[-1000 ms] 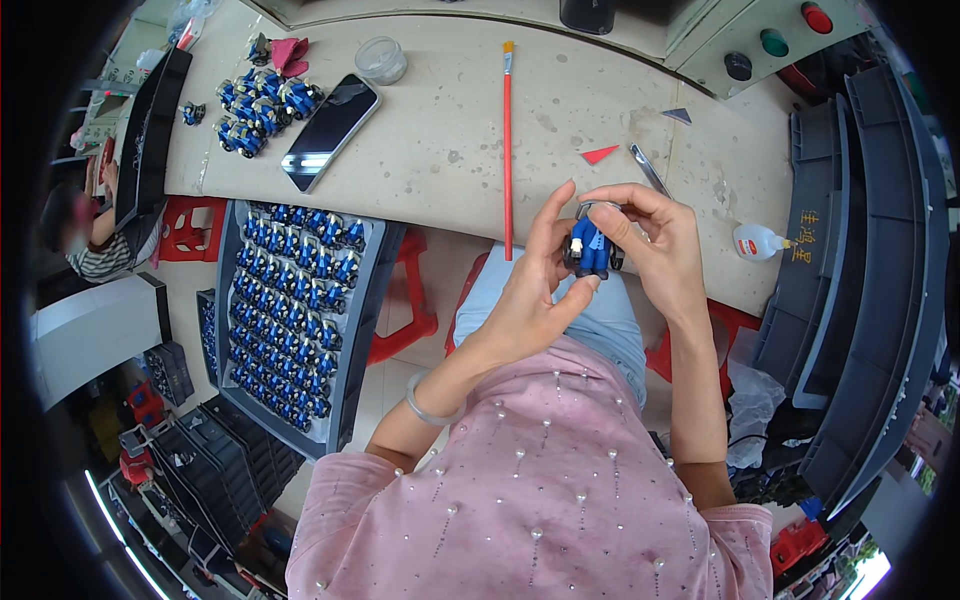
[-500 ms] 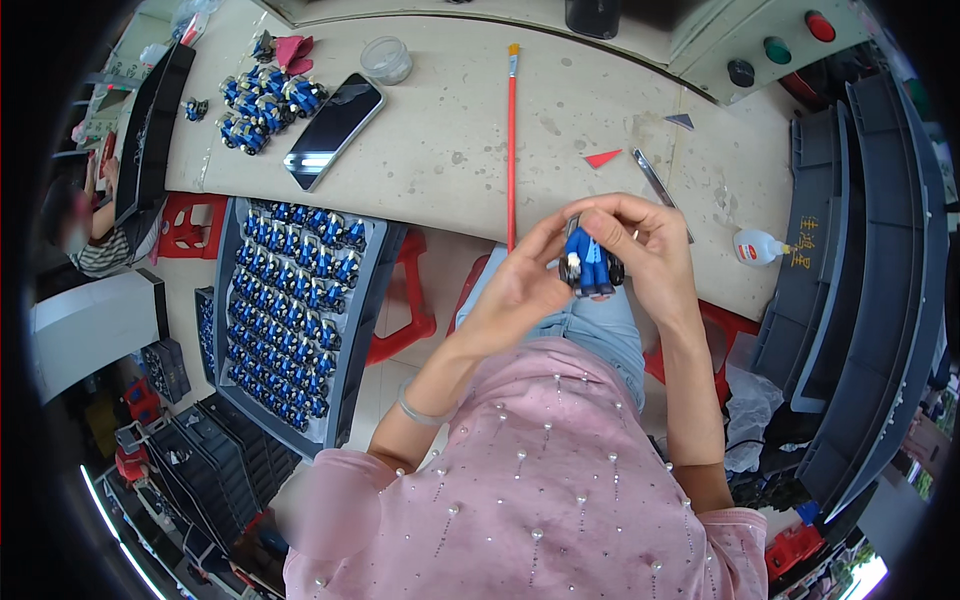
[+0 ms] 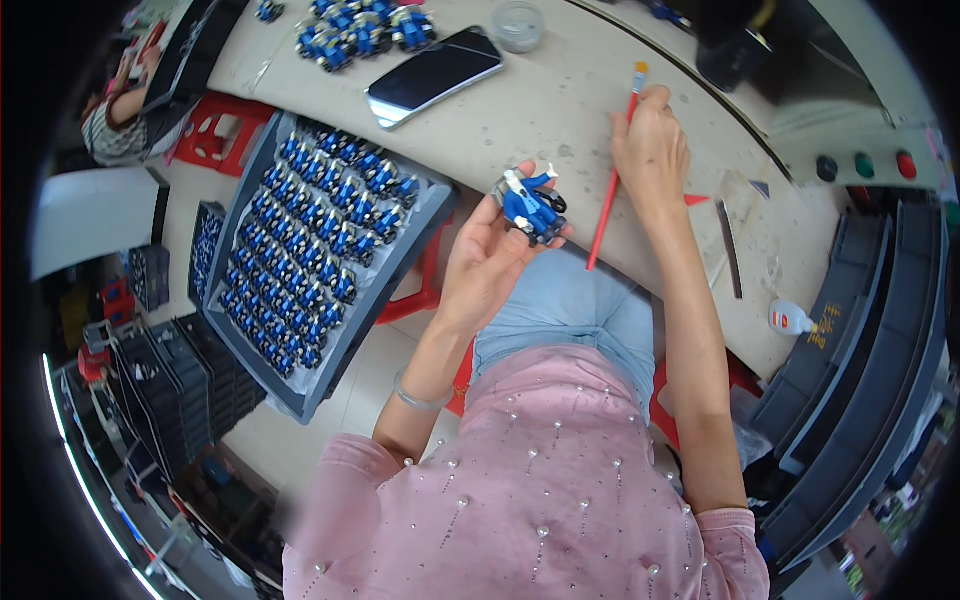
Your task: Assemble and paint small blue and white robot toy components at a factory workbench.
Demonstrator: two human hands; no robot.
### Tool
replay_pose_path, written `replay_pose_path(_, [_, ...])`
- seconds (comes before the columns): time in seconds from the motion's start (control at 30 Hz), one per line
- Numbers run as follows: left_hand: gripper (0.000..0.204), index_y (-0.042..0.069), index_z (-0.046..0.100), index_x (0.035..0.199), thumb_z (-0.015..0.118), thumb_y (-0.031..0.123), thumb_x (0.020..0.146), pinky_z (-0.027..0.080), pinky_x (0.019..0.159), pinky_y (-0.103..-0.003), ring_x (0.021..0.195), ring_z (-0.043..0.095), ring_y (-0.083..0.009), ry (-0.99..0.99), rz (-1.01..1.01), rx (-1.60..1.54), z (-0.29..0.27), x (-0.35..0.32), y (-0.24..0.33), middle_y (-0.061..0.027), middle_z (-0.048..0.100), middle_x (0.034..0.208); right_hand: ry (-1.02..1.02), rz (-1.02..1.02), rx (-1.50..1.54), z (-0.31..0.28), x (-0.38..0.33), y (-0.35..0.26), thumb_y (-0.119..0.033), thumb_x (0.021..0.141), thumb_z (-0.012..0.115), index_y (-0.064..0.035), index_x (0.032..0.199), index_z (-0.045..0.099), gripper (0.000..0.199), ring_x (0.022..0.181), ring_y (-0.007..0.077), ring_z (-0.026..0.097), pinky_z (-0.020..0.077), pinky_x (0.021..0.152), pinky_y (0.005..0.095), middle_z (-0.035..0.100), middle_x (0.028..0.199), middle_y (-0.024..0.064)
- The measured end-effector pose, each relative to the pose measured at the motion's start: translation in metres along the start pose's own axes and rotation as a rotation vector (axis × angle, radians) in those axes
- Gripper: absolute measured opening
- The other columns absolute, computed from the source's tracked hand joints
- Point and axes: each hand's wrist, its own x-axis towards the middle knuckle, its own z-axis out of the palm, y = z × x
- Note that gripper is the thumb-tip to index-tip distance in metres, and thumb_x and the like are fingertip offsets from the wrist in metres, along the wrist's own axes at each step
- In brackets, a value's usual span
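1 blue figurine [image 3: 530, 207] held w/ L fingers [image 3: 486, 214]; R fingers [image 3: 656, 97] at red brush [image 3: 607, 210], can't tell grip.

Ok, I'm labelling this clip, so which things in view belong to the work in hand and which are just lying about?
Seemingly in the work:
blue figurine, in the left hand
red-handled brush, right hand at it
gray tray, holding similar figurines

Apparently just lying about:
phone
red scrap
dark scrap
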Motion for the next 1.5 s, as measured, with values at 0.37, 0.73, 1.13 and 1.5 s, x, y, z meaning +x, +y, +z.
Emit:
replay_pose_path(0.37, [0.059, -0.001, 0.028, 0.144, 0.056, 0.011, 0.094, 0.049, 0.086, -0.033, 0.102, 0.059, -0.0192, -0.053, 0.117, 0.152, -0.011, 0.004, 0.002, -0.0137, 0.048, 0.134, -0.460, 0.137, 1.133, -0.092, -0.006, 0.019, -0.011, 0.092, 0.054, 0.0015, 0.114, 0.055, 0.025, 0.064, 0.0124, 0.049, 0.0386, 0.057, 0.0263, 0.055, 0.074, 0.0043])
replay_pose_path(0.73, [0.061, -0.003, 0.027, 0.144, 0.052, 0.025, 0.096, 0.044, 0.079, -0.025, 0.096, 0.054, -0.0125, -0.254, -0.077, 0.146, 0.018, 0.018, -0.016, -0.0118, 0.050, 0.132, -0.264, 0.045, 1.090, -0.126, -0.078, 0.012, -0.022, 0.087, 0.068, 0.0045, 0.091, 0.067, 0.027, 0.067, 0.0123, 0.053, 0.0391, 0.057, 0.0233, 0.059, 0.076, 0.0069])
replay_pose_path(1.13, [0.060, -0.004, 0.028, 0.143, 0.053, 0.022, 0.096, 0.043, 0.080, -0.026, 0.104, 0.052, -0.0133, -0.269, -0.138, 0.051, 0.032, 0.011, -0.025, -0.0139, 0.046, 0.137, -0.127, -0.051, 0.759, -0.130, -0.087, 0.013, 0.000, 0.082, 0.063, 0.0044, 0.079, 0.065, 0.006, 0.069, 0.0143, 0.058, 0.0438, 0.065, 0.0247, 0.065, 0.076, 0.0081])
replay_pose_path(1.5, [0.045, -0.005, 0.036, 0.138, 0.042, 0.018, 0.100, 0.045, 0.081, -0.029, 0.086, 0.052, -0.0149, -0.168, -0.307, -0.228, 0.044, 0.006, -0.022, -0.0116, 0.056, 0.110, -0.135, -0.134, 0.840, -0.130, -0.090, 0.006, -0.001, 0.082, 0.065, 0.0026, 0.083, 0.066, 0.004, 0.074, 0.0154, 0.059, 0.0455, 0.069, 0.0264, 0.066, 0.080, 0.0090])
